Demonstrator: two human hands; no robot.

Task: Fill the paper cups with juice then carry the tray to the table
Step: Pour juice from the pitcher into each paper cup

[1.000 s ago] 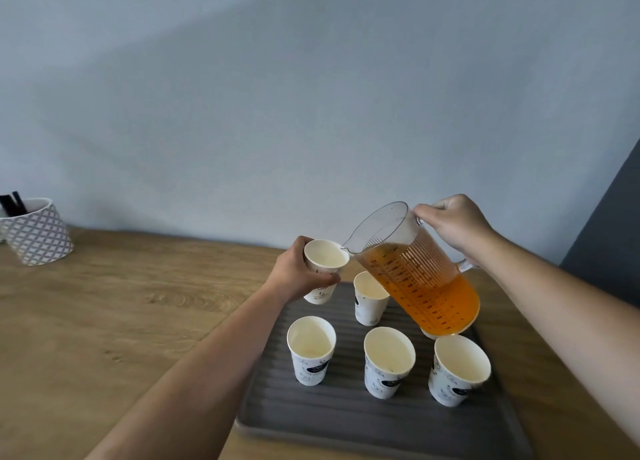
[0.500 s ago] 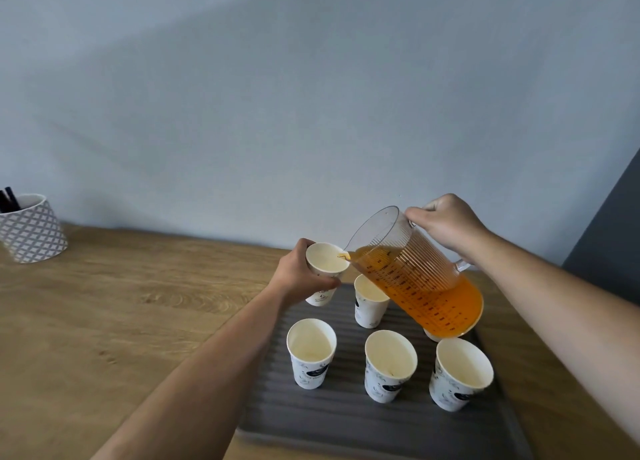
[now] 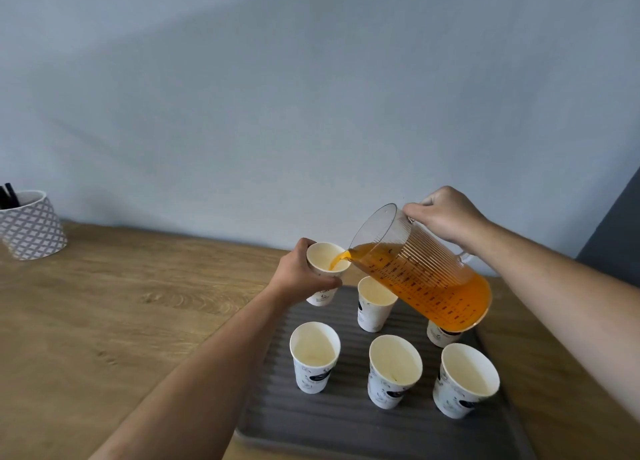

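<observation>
My left hand [image 3: 300, 275] grips a white paper cup [image 3: 325, 257] at the tray's far left corner. My right hand [image 3: 445, 213] holds the handle of a clear measuring jug [image 3: 420, 272], tilted left with orange juice streaming from its spout into that cup. A dark grey ribbed tray [image 3: 332, 425] lies on the wooden counter. Three empty cups stand in its near row: left [image 3: 314, 355], middle [image 3: 394, 369], right [image 3: 465, 378]. Another empty cup [image 3: 374, 302] stands behind them. A further cup [image 3: 442, 336] is mostly hidden under the jug.
A patterned white pot [image 3: 31, 225] with dark sticks in it stands at the far left of the wooden counter [image 3: 121, 321]. A blue-grey wall rises behind. A dark panel [image 3: 616, 231] borders the right edge.
The jug has tipped further to the left, and juice now streams into the cup that my left hand holds. Both hands keep their grips.
</observation>
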